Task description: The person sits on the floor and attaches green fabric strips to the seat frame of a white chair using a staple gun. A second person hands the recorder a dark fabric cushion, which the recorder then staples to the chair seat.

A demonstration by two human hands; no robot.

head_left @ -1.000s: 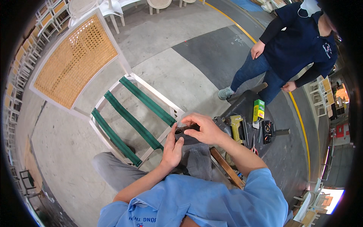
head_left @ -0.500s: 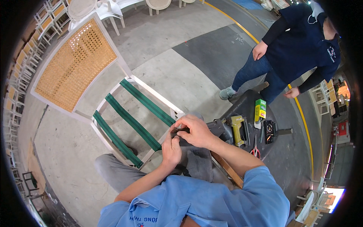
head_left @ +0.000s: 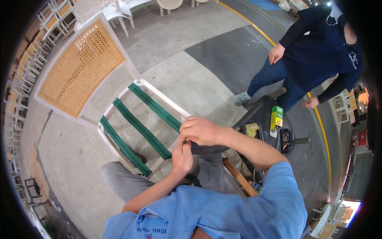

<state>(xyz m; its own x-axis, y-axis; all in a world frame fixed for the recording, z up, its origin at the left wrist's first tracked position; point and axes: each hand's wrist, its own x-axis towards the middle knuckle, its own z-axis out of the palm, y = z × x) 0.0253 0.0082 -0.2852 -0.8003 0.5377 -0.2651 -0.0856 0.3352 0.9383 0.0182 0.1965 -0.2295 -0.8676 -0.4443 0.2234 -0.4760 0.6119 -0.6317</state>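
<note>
A pale chair frame with a woven cane back stands in front of me. Three green webbing straps cross its seat opening. At the seat's near edge, my left hand is closed, fingertips pinched together just under my right hand. My right hand is bent over it with the fingers curled in and the knuckles up. Whatever the two hands grip between them is covered by the fingers, so I cannot make it out. The end of the right-hand strap lies beside my right hand.
To the right, a dark stool top bears a yellow staple gun, partly behind my right arm, a green-yellow box and a black tool. A wooden bar lies below my right forearm. A co-worker stands beyond the stool.
My right hand has turned over, its fingers now curled down over the left, and its elbow has swung outward. The small dark thing seen between the fingers and the red-handled scissors are now hidden.
</note>
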